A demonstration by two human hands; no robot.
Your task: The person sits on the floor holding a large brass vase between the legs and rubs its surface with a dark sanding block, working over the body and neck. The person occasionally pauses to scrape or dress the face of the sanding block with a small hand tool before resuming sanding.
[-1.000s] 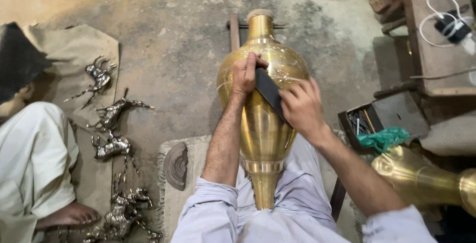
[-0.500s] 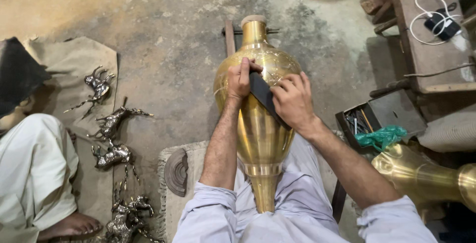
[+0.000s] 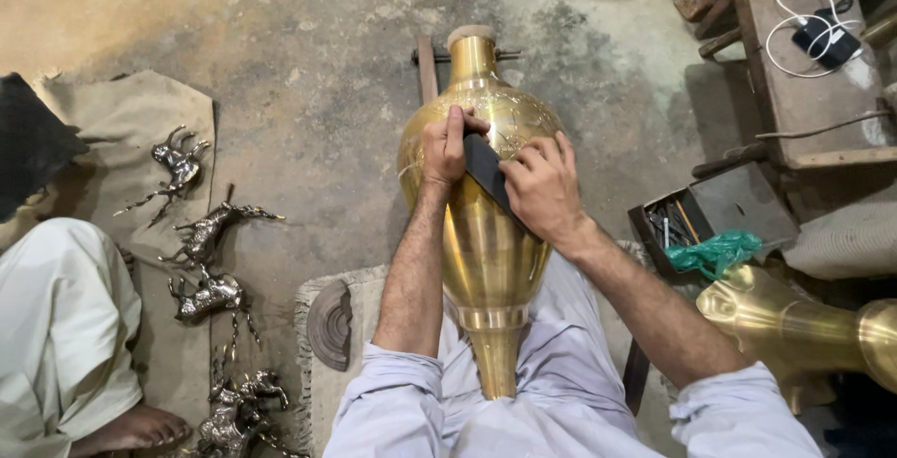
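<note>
A tall brass vase (image 3: 491, 252) lies lengthwise between my knees, its neck pointing away from me and its foot toward my lap. A dark flat strip (image 3: 486, 168) rests slantwise across the vase's wide belly. My left hand (image 3: 447, 148) pins the strip's upper end with its fingers curled over it. My right hand (image 3: 542, 187) presses on the lower part of the same strip. Fine engraved lines show on the belly just beyond my fingers.
Several small metal horse figures (image 3: 210, 234) lie on a cloth at left, beside another person's white-clad leg and bare foot (image 3: 56, 346). A second brass vessel (image 3: 794, 327), a box of tools (image 3: 677, 224) with a green bag, and a wooden stool (image 3: 804, 75) stand at right.
Both hands and the strip have shifted slightly up the vase toward its neck. The view has drifted a little; the vase stays where it was.
</note>
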